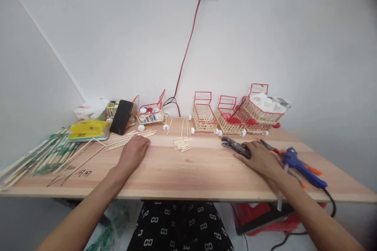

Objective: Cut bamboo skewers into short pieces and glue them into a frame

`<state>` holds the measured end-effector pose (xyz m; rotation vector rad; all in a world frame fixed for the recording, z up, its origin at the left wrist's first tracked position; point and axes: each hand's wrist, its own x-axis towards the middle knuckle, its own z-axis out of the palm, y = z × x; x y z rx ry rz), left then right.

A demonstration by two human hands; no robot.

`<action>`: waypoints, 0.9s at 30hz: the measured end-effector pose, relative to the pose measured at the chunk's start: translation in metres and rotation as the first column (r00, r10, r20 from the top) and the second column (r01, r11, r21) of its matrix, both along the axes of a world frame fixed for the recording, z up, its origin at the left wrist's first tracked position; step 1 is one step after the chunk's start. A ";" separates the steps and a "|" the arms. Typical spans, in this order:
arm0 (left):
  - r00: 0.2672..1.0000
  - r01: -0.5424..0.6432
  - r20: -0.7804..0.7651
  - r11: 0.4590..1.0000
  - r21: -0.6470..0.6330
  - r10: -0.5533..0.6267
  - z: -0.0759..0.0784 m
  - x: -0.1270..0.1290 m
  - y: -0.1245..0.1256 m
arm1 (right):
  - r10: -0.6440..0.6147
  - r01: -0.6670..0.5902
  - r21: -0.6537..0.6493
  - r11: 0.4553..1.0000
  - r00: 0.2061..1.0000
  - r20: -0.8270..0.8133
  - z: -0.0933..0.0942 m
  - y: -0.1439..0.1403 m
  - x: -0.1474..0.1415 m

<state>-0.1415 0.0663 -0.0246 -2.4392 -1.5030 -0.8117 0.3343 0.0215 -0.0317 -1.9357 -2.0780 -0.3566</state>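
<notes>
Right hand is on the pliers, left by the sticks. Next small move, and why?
Probably close the right hand around the black pliers and lift them: its fingers already rest on the handles, not yet wrapped, while the left hand lies flat beside the long sticks.

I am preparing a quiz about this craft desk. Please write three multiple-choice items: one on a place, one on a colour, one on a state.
1. Where does the small pile of short sticks lie?
A. between the two hands
B. inside a cart
C. on the phone

2. What colour is the body of the glue gun?
A. green
B. blue
C. white

3. How is the left hand?
A. gripping a cart
B. lifted high in the air
C. palm down on the table, by the long sticks

Key: 1 A, the pile sits mid-table between the left hand and the right hand. 2 B, its body is blue. 3 C, the hand lies flat, holding nothing.
</notes>
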 end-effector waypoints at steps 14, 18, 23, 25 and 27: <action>0.889 -0.455 -0.087 0.888 -0.066 0.449 0.004 -0.051 0.003 | 0.156 -0.122 0.163 0.979 0.965 -0.209 0.004 -0.008 -0.022; 0.870 -0.463 -0.222 0.884 -0.063 0.440 0.005 -0.049 0.006 | 0.147 -0.050 0.216 0.975 0.876 -0.460 0.022 -0.006 -0.062; 0.894 -0.437 -0.190 0.885 -0.162 0.406 0.004 -0.053 0.014 | 0.108 -0.003 0.134 0.991 0.610 -0.785 0.024 0.014 -0.110; 0.905 -0.425 -0.131 0.885 -0.191 0.406 0.003 -0.057 0.016 | 0.132 -0.008 0.145 0.989 0.456 -0.880 0.017 0.022 -0.123; 0.905 -0.426 -0.087 0.885 -0.190 0.417 0.002 -0.060 0.016 | 0.154 0.015 0.171 0.985 0.363 -0.919 0.008 0.026 -0.133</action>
